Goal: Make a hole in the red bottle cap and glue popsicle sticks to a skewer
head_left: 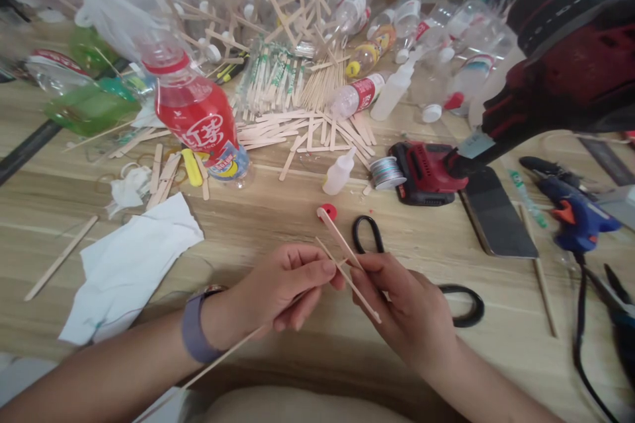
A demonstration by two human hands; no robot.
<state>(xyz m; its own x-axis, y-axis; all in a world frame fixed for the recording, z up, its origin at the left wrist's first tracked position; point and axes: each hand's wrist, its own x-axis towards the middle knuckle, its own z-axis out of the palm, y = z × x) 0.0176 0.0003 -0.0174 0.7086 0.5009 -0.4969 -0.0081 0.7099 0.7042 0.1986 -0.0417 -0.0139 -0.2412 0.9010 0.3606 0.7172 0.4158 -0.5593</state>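
Close in front of me, my left hand [292,284] pinches a long thin wooden stick [225,355], whose tail runs down to the lower left. My right hand [407,307] is closed on flat wooden craft sticks: one craft stick [342,241] points up and away, and a second craft stick [361,296] slants across below it. The thin stick's end meets these sticks between my fingertips; whether it is joined there is unclear. A red disc [329,212] shows at the far craft stick's tip. Black-handled scissors [473,317] lie partly hidden beneath my right hand.
A red-labelled bottle [198,112] stands at left, near white paper [133,264]. Ahead are a small glue bottle [340,172], a wire spool [387,173] and piled craft sticks [278,129]. A cordless power tool [431,178], phone [499,211] and blue glue gun [580,211] occupy the right.
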